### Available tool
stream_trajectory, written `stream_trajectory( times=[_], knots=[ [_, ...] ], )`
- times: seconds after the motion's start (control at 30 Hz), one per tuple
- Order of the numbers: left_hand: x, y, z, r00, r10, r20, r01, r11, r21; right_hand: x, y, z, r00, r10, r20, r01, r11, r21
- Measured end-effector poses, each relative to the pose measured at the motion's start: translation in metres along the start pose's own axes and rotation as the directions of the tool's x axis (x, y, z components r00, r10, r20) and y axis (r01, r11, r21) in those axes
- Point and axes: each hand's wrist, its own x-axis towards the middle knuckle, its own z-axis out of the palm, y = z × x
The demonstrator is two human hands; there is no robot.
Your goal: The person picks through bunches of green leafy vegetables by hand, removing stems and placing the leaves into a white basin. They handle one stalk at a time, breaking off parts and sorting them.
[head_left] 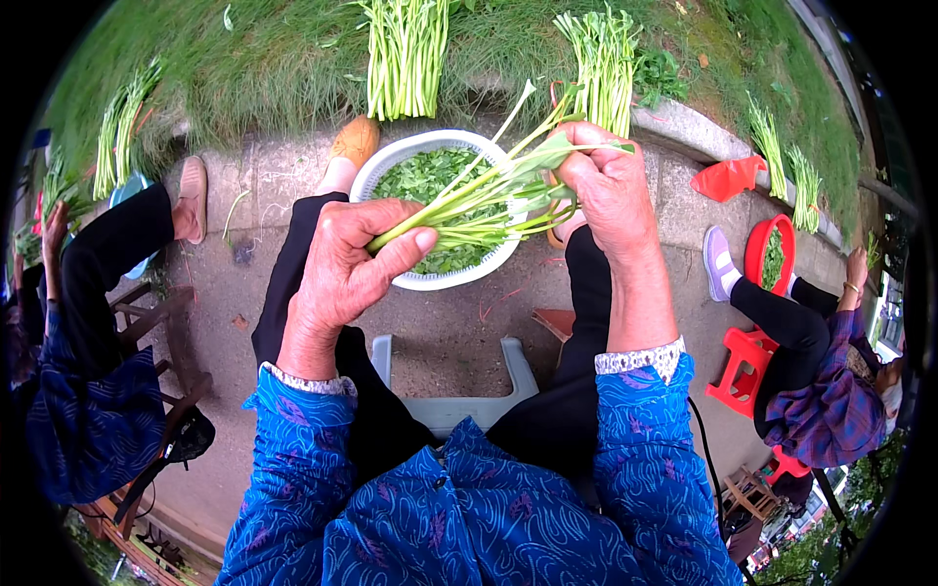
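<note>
A bunch of leafy green stems [469,198] is stretched between my hands above a basin. My left hand [359,256] grips the lower stem ends between thumb and fingers. My right hand [604,179] pinches leaves at the tops of the stems. Beneath them, a white plastic colander basin [370,165] stands on the pavement between my feet. Inside it lie many loose green leaves [425,176], partly hidden by the stems and my left hand.
Bundles of long green stalks lie at the grass edge, one straight ahead [408,62] and another to the right [604,69]. A seated person [102,410] is at left, another [821,395] at right beside a red basin [752,253]. A red plastic bag [728,178] lies near the kerb.
</note>
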Motion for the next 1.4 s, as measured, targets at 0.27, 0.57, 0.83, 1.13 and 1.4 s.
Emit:
stream_trajectory(
  times=[0.27, 0.57, 0.83, 1.13, 1.4],
  knots=[
    [0.001, 0.000, -0.005, 0.995, -0.078, -0.062, 0.079, 0.997, 0.009, 0.003, -0.001, -0.012, 0.994, 0.082, -0.071, -0.050, 0.928, 0.370],
    [0.001, -0.019, -0.008, 0.879, -0.235, -0.414, 0.316, 0.939, 0.138, 0.004, -0.001, -0.007, 0.996, 0.088, -0.034, -0.066, 0.907, 0.415],
    [0.003, -0.019, -0.008, 0.851, -0.181, -0.493, 0.274, 0.954, 0.121, -0.003, 0.008, 0.021, 0.960, 0.175, 0.218, -0.169, 0.984, -0.049],
    [0.001, -0.015, -0.010, 0.871, -0.235, -0.431, 0.291, 0.954, 0.067, -0.012, 0.036, 0.034, 0.887, 0.186, 0.422, -0.002, 0.917, -0.400],
    [0.003, -0.020, -0.009, 0.878, -0.284, -0.386, 0.289, 0.956, -0.047, -0.004, 0.030, 0.031, 0.954, 0.082, 0.287, -0.054, 0.993, -0.104]
  ],
)
